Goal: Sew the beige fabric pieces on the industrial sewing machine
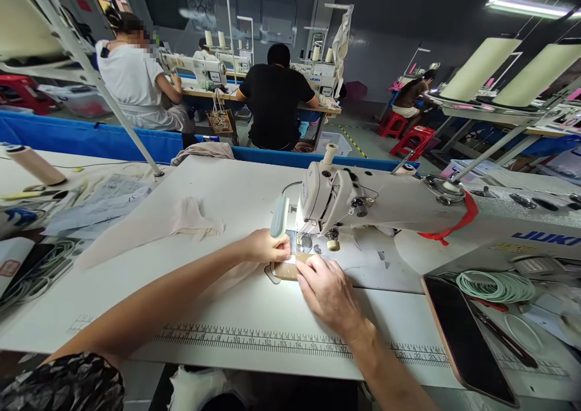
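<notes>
A white sewing machine (315, 202) stands before me, its needle area lit by a small lamp (279, 216). Just left of the presser foot, my left hand (267, 246) is closed in a pinch; what lies between its fingertips is too small to make out. My right hand (327, 287) is closed at the front of the needle plate, its fingertips on the right edge of a small brown piece (285, 271) with pale dots. That piece lies flat by the needle, partly hidden by both hands. Pale thin fabric (190, 217) spreads behind my left forearm.
A phone (467, 338) and a coil of pale green cord (494, 286) lie at the right. A printed ruler (254, 340) runs along the table's front. Thread cones (481, 69) stand at upper right; papers (97, 205) lie left. Several people work beyond a blue barrier (82, 135).
</notes>
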The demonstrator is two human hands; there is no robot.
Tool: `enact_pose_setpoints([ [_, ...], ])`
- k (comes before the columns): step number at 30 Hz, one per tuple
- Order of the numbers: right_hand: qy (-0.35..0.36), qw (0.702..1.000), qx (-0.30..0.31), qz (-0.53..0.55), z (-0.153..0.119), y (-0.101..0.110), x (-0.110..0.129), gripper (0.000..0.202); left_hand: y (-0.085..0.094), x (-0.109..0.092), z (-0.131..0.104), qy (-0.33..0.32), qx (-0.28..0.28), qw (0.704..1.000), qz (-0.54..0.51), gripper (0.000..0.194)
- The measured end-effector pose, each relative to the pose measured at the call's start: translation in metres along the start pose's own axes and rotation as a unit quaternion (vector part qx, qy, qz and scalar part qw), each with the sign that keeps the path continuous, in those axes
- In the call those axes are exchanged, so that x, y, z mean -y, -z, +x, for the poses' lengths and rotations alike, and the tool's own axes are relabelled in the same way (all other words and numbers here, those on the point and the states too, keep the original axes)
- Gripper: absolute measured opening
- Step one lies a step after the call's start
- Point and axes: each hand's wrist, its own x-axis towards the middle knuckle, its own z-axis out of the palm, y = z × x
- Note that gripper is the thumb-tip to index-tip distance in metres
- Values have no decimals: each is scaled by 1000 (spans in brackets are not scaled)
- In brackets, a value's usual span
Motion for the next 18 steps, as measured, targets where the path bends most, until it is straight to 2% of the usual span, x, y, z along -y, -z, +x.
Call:
enact_pose_setpoints([
  [6, 9, 1000, 0, -17, -1, -6, -1, 30, -1, 7, 8, -3, 4, 1000, 13, 6],
  [12, 6, 1000, 15, -22, 0, -5, 0, 33, 6, 15, 22, -35, 71, 997, -13, 15],
  [18, 19, 999, 2, -31, 1, -7, -1, 33, 8, 19, 29, -55, 100, 993, -22, 18],
])
